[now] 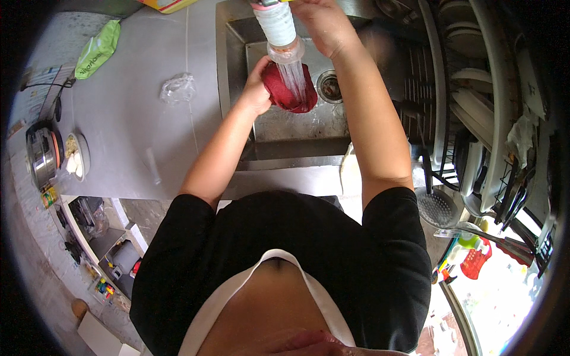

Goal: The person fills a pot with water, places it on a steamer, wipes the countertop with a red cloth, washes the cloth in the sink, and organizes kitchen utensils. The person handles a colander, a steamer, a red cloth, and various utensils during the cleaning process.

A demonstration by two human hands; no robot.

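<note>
My left hand (258, 89) grips a bunched dark red cloth (285, 91) by its left side, above the basin of a stainless steel sink (303, 129). Water streams in several jets from a tap's spray head (287, 51) onto the cloth. White wrapping covers the tap's neck (275, 24). My right hand (325, 26) is raised beside the tap at the top of the view. Its fingertips are cut off there, so whether they hold the tap is hidden. Right of the cloth lies the round drain (330, 86).
Crumpled clear plastic (178, 88) and a green packet (98, 51) lie on the grey counter (133, 115) to the left. A white bowl with food (76, 155) stands near a metal pot (42, 153). At right, a dish rack holds plates (472, 84); a skimmer (436, 209) hangs below.
</note>
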